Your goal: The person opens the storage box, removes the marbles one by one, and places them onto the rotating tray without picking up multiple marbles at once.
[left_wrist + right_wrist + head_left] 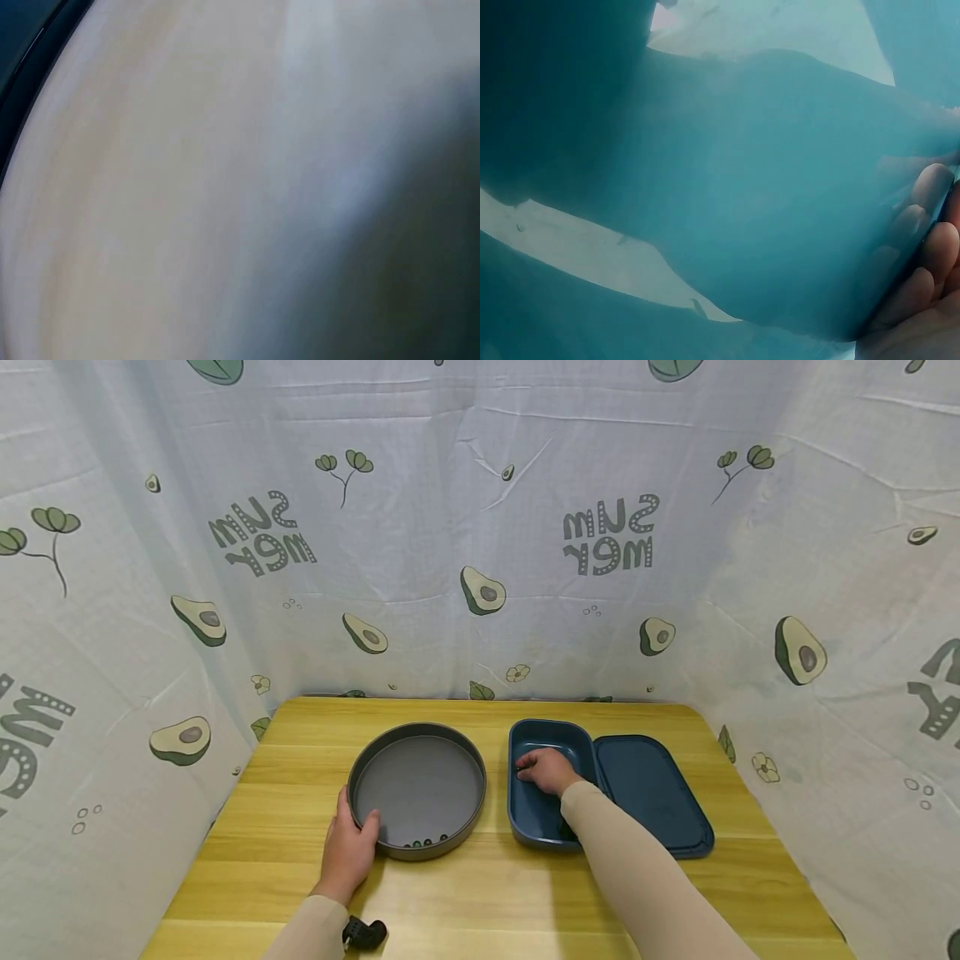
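Observation:
In the head view a round grey pan [416, 777] sits on the left of the table, with several small green and dark marbles [427, 842] lying along its near inner edge. My left hand [351, 850] grips the pan's left rim, thumb over the inside and fingers outside. To the right, my right hand [550, 769] reaches down into a blue rectangular box [536, 827]. Between its thumb and index fingertip shows a small dark marble. The right wrist view has curled fingers [934, 259] close to the box's shiny blue surface, which mirrors them.
The box's blue lid [651, 793] lies flat against its right side. A wooden table [465, 910] carries everything, with a white avocado-print curtain [420, 527] round its back and sides. A black device [365, 934] is at the left wrist. The left wrist view is blurred.

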Action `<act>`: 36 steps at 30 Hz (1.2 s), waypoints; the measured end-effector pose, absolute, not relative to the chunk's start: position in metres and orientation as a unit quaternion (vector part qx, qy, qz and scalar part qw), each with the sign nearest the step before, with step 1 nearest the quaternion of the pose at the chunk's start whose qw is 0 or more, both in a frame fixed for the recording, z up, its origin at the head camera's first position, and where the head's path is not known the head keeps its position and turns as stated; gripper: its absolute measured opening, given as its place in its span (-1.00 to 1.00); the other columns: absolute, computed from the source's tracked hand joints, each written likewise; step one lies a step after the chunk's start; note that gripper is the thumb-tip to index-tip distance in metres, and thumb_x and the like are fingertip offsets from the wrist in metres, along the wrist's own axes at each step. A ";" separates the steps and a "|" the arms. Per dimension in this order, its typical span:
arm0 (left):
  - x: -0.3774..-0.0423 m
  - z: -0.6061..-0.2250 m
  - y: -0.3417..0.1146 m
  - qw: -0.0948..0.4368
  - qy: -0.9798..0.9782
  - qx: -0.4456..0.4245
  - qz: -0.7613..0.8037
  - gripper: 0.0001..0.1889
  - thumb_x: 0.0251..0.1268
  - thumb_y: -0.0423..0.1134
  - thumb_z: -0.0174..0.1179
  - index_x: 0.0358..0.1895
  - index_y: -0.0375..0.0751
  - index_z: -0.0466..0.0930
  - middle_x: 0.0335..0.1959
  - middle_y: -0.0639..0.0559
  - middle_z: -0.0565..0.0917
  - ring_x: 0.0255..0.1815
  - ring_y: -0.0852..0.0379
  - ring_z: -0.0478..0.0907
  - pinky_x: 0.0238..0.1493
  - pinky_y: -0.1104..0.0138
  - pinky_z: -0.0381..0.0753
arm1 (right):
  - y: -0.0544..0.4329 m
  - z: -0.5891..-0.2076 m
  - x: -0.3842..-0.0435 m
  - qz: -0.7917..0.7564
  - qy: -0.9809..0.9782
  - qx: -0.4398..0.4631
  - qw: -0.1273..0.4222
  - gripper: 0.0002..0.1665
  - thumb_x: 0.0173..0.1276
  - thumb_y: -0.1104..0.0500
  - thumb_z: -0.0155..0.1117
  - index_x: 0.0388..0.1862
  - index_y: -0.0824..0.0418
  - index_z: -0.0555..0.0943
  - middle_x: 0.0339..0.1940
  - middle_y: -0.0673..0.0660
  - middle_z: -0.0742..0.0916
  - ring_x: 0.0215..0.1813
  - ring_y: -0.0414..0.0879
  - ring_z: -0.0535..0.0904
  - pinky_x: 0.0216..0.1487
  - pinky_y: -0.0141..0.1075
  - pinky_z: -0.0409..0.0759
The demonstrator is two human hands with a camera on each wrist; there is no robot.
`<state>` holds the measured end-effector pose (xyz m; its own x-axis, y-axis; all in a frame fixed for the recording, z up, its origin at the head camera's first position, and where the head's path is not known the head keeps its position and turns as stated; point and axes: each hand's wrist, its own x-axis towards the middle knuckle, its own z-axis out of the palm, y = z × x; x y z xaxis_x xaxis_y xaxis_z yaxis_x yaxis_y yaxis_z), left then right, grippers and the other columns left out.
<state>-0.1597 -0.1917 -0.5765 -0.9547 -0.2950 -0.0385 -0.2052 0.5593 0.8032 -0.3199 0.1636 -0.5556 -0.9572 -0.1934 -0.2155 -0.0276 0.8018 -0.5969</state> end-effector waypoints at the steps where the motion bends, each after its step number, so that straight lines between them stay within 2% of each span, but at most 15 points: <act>1: -0.160 -0.576 -0.192 0.050 -0.882 0.142 -0.447 -0.13 0.66 -0.01 0.04 0.75 -0.18 -0.25 0.66 -0.43 0.18 0.58 -0.52 0.21 0.51 -0.37 0.25 | 0.163 -0.555 -0.320 -0.310 0.939 -0.059 0.135 -0.76 0.40 0.25 0.45 0.02 0.20 0.83 0.04 0.15 0.83 0.15 0.07 0.70 0.32 0.07 0.60; 14: -0.160 -0.578 -0.191 0.059 -0.880 0.142 -0.450 -0.13 0.63 0.00 0.05 0.75 -0.18 -0.23 0.65 -0.44 0.19 0.56 -0.55 0.22 0.47 -0.40 0.27 | 0.163 -0.553 -0.318 -0.314 0.937 -0.051 0.143 -0.75 0.42 0.24 0.43 0.05 0.20 0.82 0.07 0.15 0.83 0.17 0.07 0.69 0.35 0.06 0.60; 24: -0.162 -0.578 -0.192 0.052 -0.878 0.139 -0.455 -0.14 0.65 -0.03 0.04 0.75 -0.18 -0.25 0.66 -0.42 0.18 0.59 -0.50 0.20 0.52 -0.36 0.25 | 0.164 -0.555 -0.320 -0.314 0.937 -0.044 0.146 -0.74 0.43 0.24 0.43 0.06 0.19 0.82 0.10 0.14 0.83 0.24 0.09 0.67 0.40 0.06 0.57; 36: -0.161 -0.580 -0.192 0.054 -0.879 0.137 -0.453 -0.13 0.65 -0.02 0.05 0.75 -0.20 -0.24 0.65 -0.43 0.18 0.58 -0.51 0.21 0.52 -0.36 0.26 | 0.165 -0.552 -0.319 -0.304 0.940 -0.062 0.141 -0.75 0.43 0.23 0.42 0.05 0.19 0.82 0.09 0.14 0.83 0.22 0.09 0.68 0.40 0.07 0.57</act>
